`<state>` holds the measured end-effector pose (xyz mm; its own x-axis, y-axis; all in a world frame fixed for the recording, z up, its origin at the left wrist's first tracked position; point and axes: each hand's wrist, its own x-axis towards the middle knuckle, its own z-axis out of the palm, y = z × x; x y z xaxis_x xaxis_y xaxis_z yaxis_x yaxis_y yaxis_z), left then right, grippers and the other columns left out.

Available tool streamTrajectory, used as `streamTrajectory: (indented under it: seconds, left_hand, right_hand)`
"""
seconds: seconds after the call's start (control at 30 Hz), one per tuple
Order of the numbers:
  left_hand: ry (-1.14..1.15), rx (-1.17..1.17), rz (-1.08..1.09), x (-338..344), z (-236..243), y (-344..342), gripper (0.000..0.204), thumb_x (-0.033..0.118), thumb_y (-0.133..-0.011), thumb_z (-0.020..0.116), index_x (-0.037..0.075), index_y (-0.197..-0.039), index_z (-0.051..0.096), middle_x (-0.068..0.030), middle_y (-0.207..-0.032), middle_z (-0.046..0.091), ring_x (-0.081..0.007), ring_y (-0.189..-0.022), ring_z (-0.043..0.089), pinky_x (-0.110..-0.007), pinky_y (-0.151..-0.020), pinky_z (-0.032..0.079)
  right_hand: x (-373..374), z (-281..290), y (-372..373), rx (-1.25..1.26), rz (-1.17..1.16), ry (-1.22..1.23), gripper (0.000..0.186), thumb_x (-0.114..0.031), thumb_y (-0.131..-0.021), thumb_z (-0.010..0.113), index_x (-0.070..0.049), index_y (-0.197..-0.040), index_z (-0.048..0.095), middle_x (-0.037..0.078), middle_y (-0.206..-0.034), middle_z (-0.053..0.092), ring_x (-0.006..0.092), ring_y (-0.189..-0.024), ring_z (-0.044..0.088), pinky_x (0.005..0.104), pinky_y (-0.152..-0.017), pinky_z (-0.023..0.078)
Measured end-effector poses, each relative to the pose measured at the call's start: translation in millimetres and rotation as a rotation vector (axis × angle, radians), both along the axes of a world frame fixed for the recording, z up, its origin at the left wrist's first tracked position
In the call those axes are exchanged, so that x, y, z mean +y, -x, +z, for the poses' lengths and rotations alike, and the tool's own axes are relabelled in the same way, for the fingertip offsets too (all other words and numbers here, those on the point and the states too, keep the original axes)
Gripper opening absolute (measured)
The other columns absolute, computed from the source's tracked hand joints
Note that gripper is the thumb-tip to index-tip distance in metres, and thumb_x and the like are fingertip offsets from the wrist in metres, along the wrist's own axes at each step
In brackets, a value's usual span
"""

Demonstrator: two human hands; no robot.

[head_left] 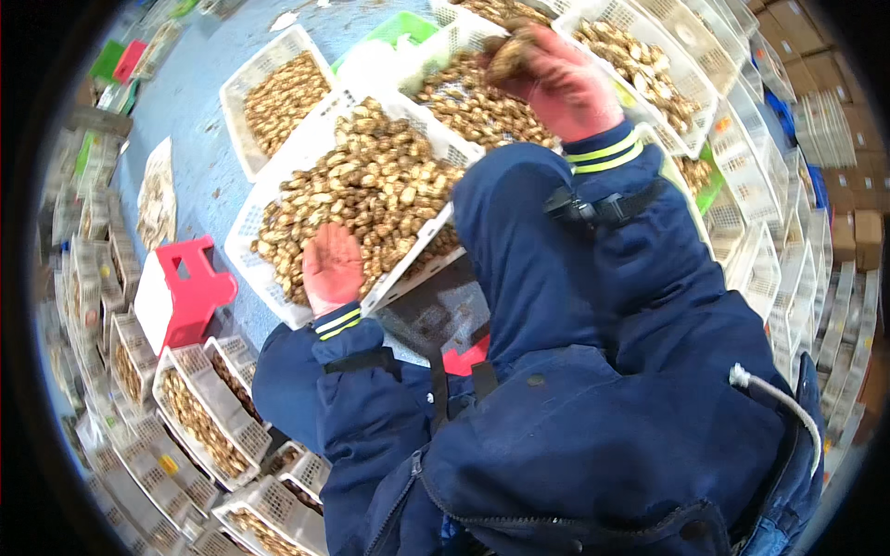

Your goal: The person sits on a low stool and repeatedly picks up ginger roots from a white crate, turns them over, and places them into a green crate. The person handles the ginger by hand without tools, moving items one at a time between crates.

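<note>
Sorting step, I judged: left hand [332, 264] lay open on shells [380, 181] in white basket [260, 273]; right hand [558, 85] gripped brown piece [510, 57] near rear basket [445, 46]; release likely needed next.

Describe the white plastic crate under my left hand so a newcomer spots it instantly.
From the blue floor, upper left, move inward to your navy-sleeved left hand. Beneath is the white plastic crate of roundish, brownish pieces. Their tall heap differs from the flatter load in the white crate beyond.
</note>
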<state>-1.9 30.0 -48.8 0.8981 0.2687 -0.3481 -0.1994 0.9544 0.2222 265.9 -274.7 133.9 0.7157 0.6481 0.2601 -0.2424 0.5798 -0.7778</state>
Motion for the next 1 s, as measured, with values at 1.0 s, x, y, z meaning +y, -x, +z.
streamTrajectory:
  seconds: [1.0]
  left_hand:
    - [0.054,0.232,0.22,13,6,21,0.051,0.028,-0.092,0.063,0.007,-0.137,0.049,-0.0099,-0.143,0.05,-0.0286,-0.133,0.045,-0.051,-0.107,0.04]
  right_hand:
    - [-256,-189,-46,0.141,-0.396,1.269,0.04,-0.032,-0.089,0.058,-0.007,-0.12,0.063,0.012,-0.105,0.068,0.024,-0.103,0.063,0.0345,-0.09,0.05]
